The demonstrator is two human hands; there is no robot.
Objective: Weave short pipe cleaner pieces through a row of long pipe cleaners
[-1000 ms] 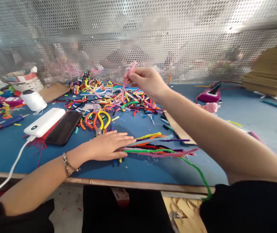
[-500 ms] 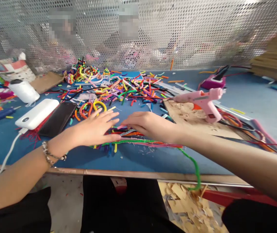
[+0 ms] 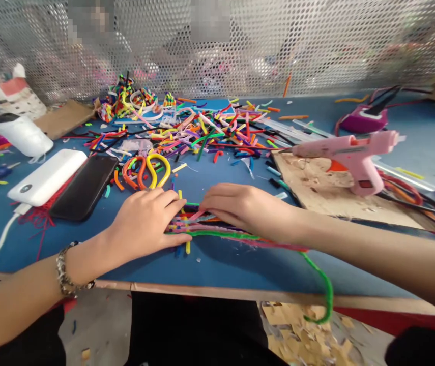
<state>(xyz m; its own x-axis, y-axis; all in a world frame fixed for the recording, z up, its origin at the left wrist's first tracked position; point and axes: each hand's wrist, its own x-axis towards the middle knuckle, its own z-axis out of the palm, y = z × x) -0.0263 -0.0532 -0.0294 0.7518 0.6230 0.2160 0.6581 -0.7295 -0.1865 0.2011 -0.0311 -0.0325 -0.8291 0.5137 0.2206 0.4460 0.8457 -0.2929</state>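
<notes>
A flat band of long pipe cleaners (image 3: 225,234) in pink, green, red and other colours lies crosswise near the table's front edge. Short yellow and blue pieces cross it at its left end. My left hand (image 3: 144,218) rests palm down over that left end, thumb apart from the fingers, holding nothing. Over the middle of the band, my right hand (image 3: 240,203) has its fingers pressed together at a pink pipe cleaner (image 3: 197,215); its palm hides part of the strands. One green pipe cleaner (image 3: 327,284) trails off the front edge.
Yellow-and-orange-handled scissors (image 3: 158,172) lie beyond my left hand, near a black phone (image 3: 85,188) and a white power bank (image 3: 47,175). A pink glue gun (image 3: 358,157) rests on a worn board (image 3: 309,188) at right. Cut pipe cleaner pieces (image 3: 186,127) pile up behind.
My left hand's spread fingers have drawn closer together and settled over the band's left end. My right hand stays over the strands. The camera view has shifted slightly.
</notes>
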